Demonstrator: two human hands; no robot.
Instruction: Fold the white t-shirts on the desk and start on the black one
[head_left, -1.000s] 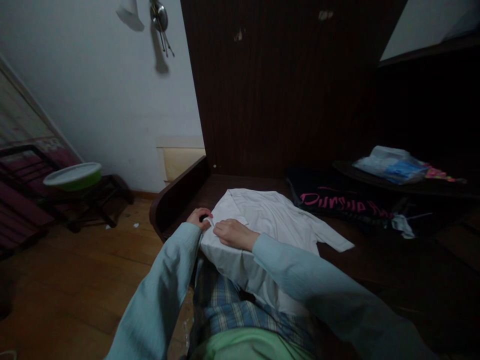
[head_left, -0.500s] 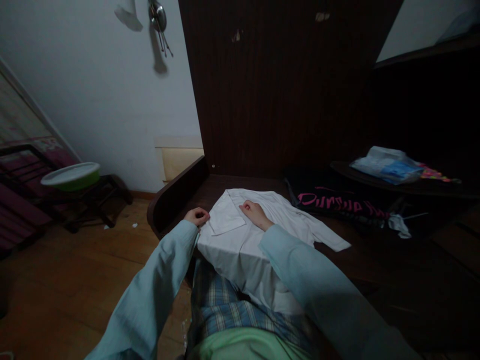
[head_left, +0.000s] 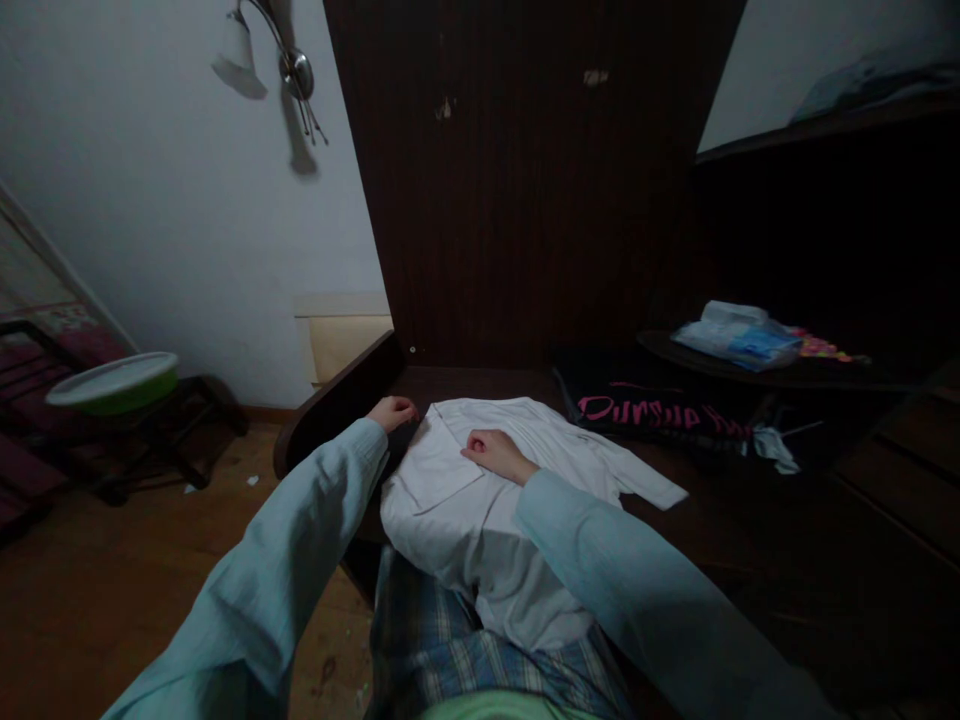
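A white shirt [head_left: 431, 470] lies spread on the dark wooden surface, with its left side folded inward and its lower part hanging over the front edge towards my lap. One sleeve stretches out to the right. My right hand [head_left: 495, 453] rests on the shirt near the folded flap's edge, fingers pinched together on the cloth. Just off the shirt's upper left edge is my left hand [head_left: 395, 411], its fingers curled together with a small dark gap between them and the cloth.
Dark cloth with pink lettering [head_left: 660, 415] lies right of the shirt. Behind it, a plastic packet [head_left: 739, 335] sits on a dark shelf. A raised wooden side rail [head_left: 337, 395] bounds the left. A green basin [head_left: 124, 385] stands on a chair further left.
My left hand has moved away from the shirt's left edge, up and outward. My right hand stays at the flap. The whole view has shifted slightly.
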